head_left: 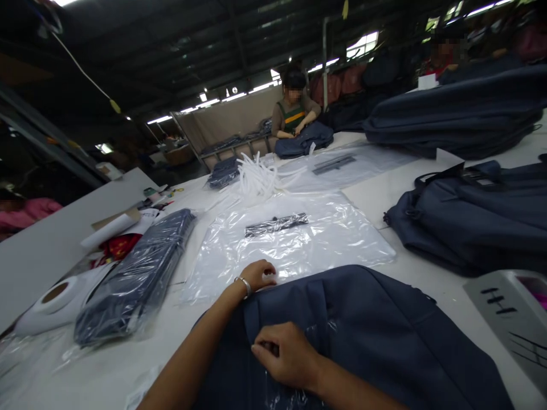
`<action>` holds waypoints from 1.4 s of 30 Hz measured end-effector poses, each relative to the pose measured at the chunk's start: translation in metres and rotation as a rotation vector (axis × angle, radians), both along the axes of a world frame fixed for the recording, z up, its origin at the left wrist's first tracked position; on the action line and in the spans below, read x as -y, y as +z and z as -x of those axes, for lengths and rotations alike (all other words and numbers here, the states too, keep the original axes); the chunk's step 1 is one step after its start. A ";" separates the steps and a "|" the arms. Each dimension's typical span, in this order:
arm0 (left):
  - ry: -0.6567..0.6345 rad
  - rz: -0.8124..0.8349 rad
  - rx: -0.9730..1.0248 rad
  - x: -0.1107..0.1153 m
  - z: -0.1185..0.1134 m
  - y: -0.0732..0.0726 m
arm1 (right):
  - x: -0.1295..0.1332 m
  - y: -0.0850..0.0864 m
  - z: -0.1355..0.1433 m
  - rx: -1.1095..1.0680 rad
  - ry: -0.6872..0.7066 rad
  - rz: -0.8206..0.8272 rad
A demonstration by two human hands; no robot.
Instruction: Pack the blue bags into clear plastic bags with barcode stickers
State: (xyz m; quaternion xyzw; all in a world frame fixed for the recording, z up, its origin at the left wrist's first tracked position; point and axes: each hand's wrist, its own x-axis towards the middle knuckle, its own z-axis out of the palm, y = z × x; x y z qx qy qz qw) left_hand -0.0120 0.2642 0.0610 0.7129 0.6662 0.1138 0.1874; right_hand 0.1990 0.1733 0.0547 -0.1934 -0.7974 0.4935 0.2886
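Observation:
A dark blue fabric bag (376,319) lies flat on the white table right in front of me, with a sewn strap across it. My left hand (256,276), with a silver bracelet at the wrist, rests at the bag's far edge; its fingers are bent, with a gap between them and no object visible there. Lower down, my right hand (288,353) is closed over the bag beside the strap, and whatever its fingers grip is hidden. Some clear film shows on the bag near this hand. Just beyond the bag lies a stack of clear plastic bags (333,239) with a dark printed panel.
A bagged dark blue item (141,273) and a white roll (55,296) lie at left. White cords (256,176) lie behind the plastic stack. More dark blue bags (474,210) and a marked grey box (508,319) stand right. A co-worker (294,114) handles a bag across the table.

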 end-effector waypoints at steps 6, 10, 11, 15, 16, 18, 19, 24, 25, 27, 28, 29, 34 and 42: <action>-0.025 0.071 -0.024 -0.035 0.013 -0.030 | 0.003 0.004 -0.005 0.024 0.064 0.025; -0.017 0.068 -0.032 -0.042 0.018 -0.035 | 0.000 0.006 -0.006 0.014 0.078 0.051; -0.014 0.057 -0.039 -0.043 0.018 -0.035 | -0.001 0.006 -0.006 0.006 0.081 0.049; -0.019 0.001 -0.063 -0.040 0.014 -0.032 | -0.006 0.013 -0.009 -0.066 0.106 0.033; -0.017 -0.019 -0.067 -0.039 0.013 -0.031 | -0.008 0.017 -0.011 -0.083 0.110 0.033; 0.007 -0.070 -0.072 -0.037 0.011 -0.029 | -0.016 0.026 -0.015 -0.102 0.075 0.036; 0.028 -0.101 -0.071 -0.037 0.010 -0.028 | -0.022 0.030 -0.017 -0.104 0.032 0.029; 0.134 -0.247 -0.024 -0.040 0.009 -0.025 | -0.083 0.041 -0.021 -0.046 -0.332 -0.174; 0.142 -0.271 -0.008 -0.041 0.009 -0.025 | -0.099 0.040 -0.018 -0.010 -0.381 -0.241; 0.142 -0.315 0.026 -0.044 0.009 -0.024 | -0.131 0.034 -0.006 0.092 -0.422 -0.380; 0.135 -0.334 0.045 -0.046 0.009 -0.024 | -0.146 0.030 0.002 0.158 -0.420 -0.444; 0.125 -0.352 0.063 -0.047 0.009 -0.024 | -0.159 0.025 0.010 0.234 -0.409 -0.494; 0.086 -0.400 0.125 -0.046 0.011 -0.025 | -0.200 0.006 0.044 0.614 -0.309 -0.530; 0.104 -0.432 0.114 -0.045 0.001 -0.030 | -0.216 0.002 0.022 0.746 -0.196 -0.580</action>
